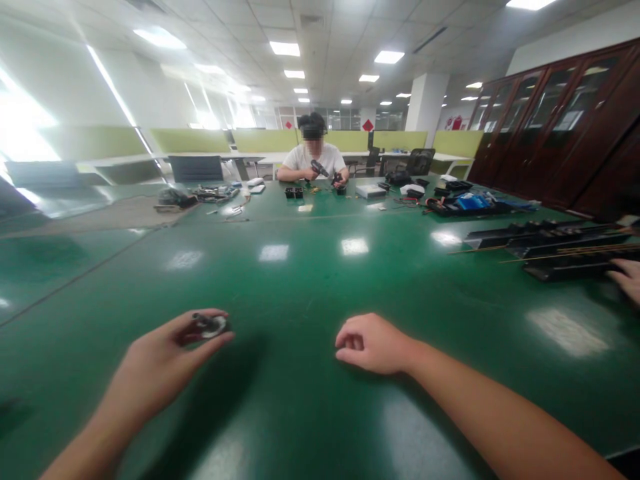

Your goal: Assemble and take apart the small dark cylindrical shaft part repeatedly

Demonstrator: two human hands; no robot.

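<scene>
My left hand (165, 360) is raised above the green table (300, 287). Between its thumb and fingers it grips a small metal part (213, 325) with a round, shiny disc and a short dark cylinder sticking out toward the left. Fine detail of the part is blurred. My right hand (370, 342) rests on the tabletop to the right, its fingers curled in toward the thumb. Nothing shows in that hand, and it lies apart from the metal part.
Across the table a person (314, 157) holds a power drill (319, 168) beside small black boxes (294, 193). At the right lie long black rails (565, 240) with thin rods; another person's hand (625, 279) touches them. A blue bundle (475, 201) sits behind.
</scene>
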